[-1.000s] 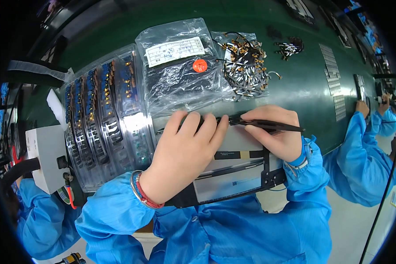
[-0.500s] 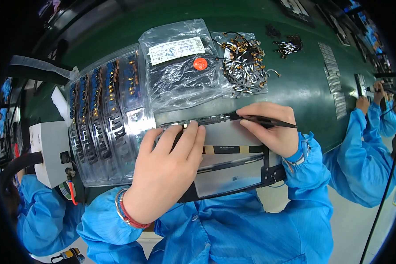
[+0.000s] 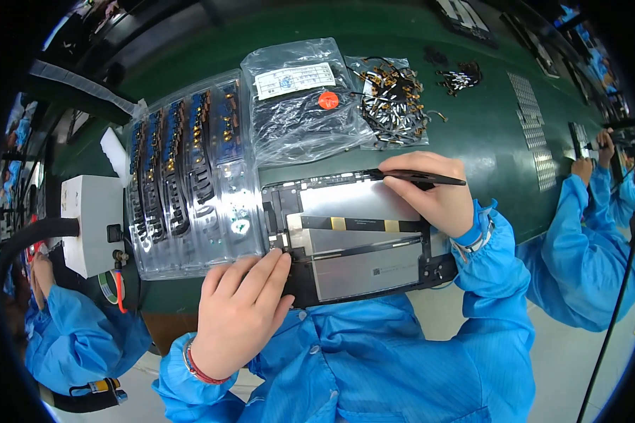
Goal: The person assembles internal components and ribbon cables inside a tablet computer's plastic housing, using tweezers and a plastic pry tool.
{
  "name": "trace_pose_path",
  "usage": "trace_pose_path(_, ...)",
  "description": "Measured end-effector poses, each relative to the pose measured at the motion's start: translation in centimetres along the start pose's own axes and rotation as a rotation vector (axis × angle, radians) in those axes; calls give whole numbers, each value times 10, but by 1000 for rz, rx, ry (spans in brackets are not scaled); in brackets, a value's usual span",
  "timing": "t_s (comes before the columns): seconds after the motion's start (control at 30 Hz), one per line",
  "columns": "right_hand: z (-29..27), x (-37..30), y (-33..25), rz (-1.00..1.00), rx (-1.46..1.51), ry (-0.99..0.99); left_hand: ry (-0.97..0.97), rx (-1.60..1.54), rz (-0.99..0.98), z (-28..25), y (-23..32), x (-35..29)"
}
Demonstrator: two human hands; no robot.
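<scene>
The left hand [image 3: 243,307], fingers extended and gripping nothing, touches the left side of the opened device [image 3: 363,276], which lies on the bench [image 3: 476,137]. At the device's far edge, the right hand [image 3: 441,201] pinches black tweezers [image 3: 427,177]; a slip could nick small parts there. Beyond the device lies a plastic bag [image 3: 296,123].

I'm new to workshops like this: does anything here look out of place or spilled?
Mostly the cable heap beyond the open device: it is tangled, with one end curling out to the right, and looks messier than the rows of parts in the clear tray. I see no obvious damage.
</scene>
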State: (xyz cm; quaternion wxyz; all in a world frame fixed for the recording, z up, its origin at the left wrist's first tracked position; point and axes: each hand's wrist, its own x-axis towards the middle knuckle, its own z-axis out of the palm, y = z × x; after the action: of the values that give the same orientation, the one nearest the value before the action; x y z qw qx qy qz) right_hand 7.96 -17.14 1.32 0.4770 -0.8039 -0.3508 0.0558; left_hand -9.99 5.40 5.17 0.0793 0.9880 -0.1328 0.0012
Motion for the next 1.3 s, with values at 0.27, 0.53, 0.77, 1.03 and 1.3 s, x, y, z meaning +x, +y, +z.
trace_pose_path(0.27, -1, 0, -1, 34, 19, -6, 102, -107, -1, 23, 7, -25)
trace_pose_path(0.53, -17, -13, -12, 40, 6, 51, 207, -172, -147, 32, 5, -44)
trace_pose_path(0.77, -24, -123, -9, 472, -263, 290, 239, -297, -271, 55, 19, -51)
trace_pose_path(1.03, -19, -139, -11, 408, -153, 481, 80, -192, -138, 20, -2, -42)
trace_pose_path(1.3, -4, -129, -62, 254, -19, 376, 463, 48, -211, -15, -152, 75)
